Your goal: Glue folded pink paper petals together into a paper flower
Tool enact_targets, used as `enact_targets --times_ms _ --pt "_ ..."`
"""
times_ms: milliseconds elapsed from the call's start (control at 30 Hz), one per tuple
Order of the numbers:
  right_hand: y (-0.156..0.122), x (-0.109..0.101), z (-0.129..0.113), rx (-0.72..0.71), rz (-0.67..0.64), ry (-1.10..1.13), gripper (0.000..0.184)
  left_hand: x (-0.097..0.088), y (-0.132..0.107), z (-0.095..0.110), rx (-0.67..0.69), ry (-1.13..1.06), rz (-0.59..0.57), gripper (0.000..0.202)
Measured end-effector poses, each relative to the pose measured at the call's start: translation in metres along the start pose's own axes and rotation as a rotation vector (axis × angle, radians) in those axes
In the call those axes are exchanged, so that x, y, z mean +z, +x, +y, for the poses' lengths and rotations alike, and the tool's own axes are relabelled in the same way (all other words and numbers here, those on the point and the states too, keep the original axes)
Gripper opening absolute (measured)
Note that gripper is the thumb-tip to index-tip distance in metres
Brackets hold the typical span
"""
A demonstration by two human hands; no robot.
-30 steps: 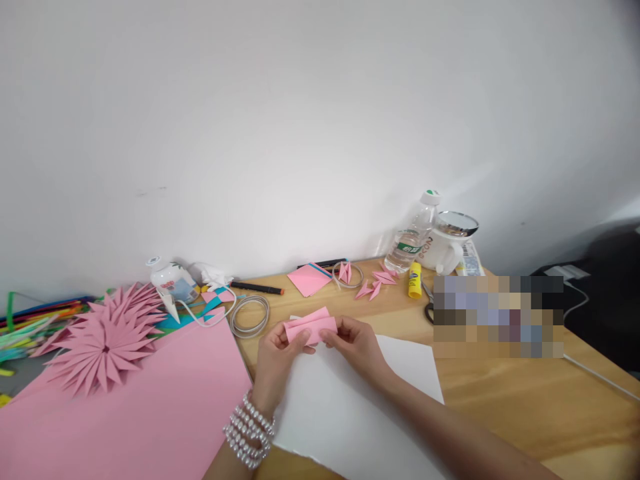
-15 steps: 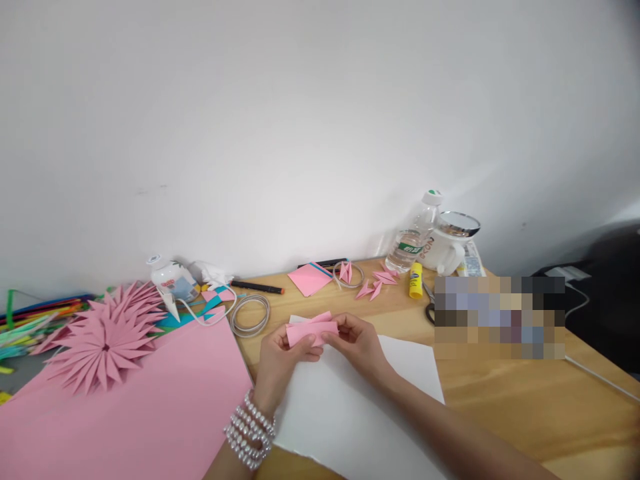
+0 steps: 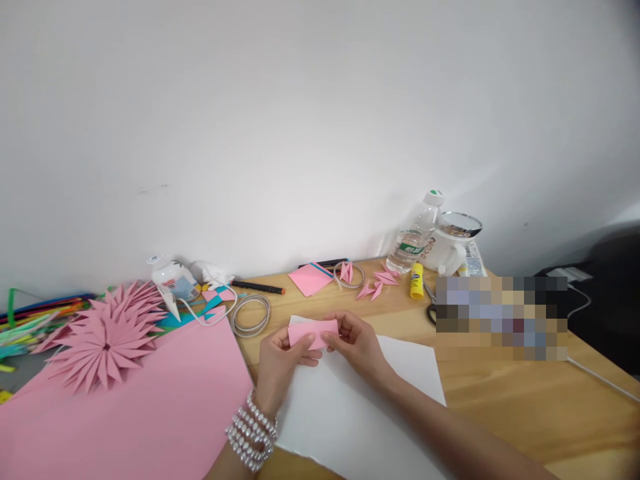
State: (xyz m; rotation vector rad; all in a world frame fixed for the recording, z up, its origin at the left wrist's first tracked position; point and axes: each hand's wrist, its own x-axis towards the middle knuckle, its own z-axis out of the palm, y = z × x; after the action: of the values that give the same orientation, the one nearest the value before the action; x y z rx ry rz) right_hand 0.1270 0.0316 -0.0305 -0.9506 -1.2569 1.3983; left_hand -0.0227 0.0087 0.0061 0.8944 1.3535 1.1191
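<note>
A small folded piece of pink paper (image 3: 313,329) is held up between my two hands, over a white sheet (image 3: 345,413). My left hand (image 3: 285,353), with pearl bracelets (image 3: 251,430) on its wrist, pinches the paper's left end, thumb in front. Its right end is gripped by my right hand (image 3: 357,340), thumb on the lower edge and fingers behind. Folded pink pieces (image 3: 380,285) lie farther back on the table. Close to them is a stack of square pink paper (image 3: 310,279).
On the left, pink paper rosettes (image 3: 106,347) lie by a large pink sheet (image 3: 150,407). Coiled cable (image 3: 251,315) and a black marker (image 3: 259,287) are behind my left hand. A glue stick (image 3: 417,281), scissors (image 3: 432,310), water bottle (image 3: 415,233) and white mug (image 3: 443,250) stand or lie right.
The upper flap of the pink paper, which stuck up at an angle, is now folded down or hidden behind the strip. Both hands keep nearly the same place.
</note>
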Motion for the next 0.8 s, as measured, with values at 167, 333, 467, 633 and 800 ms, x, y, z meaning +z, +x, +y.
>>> enact_targets --times_ms 167,333,467,633,800 --pt "-0.0003 0.0014 -0.0026 0.057 -0.040 -0.041 0.037 0.0017 -0.0022 0.0045 -0.015 -0.001 -0.013 0.029" --pt "-0.0011 0.0019 -0.0055 0.067 -0.022 -0.081 0.036 0.0019 -0.0026 0.0039 0.016 0.046 -0.056 0.026" --pt "-0.0008 0.0007 -0.0019 0.109 0.002 -0.053 0.032 0.0012 -0.0024 0.0034 0.101 0.107 -0.018 0.025" --pt "-0.0011 0.0004 -0.0005 0.109 0.015 -0.061 0.033 0.0000 -0.0026 0.0028 0.043 -0.027 -0.105 0.028" --pt "-0.0014 0.0012 -0.0034 0.128 0.015 -0.065 0.037 -0.0011 0.0006 0.0005 -0.022 -0.092 -0.113 0.031"
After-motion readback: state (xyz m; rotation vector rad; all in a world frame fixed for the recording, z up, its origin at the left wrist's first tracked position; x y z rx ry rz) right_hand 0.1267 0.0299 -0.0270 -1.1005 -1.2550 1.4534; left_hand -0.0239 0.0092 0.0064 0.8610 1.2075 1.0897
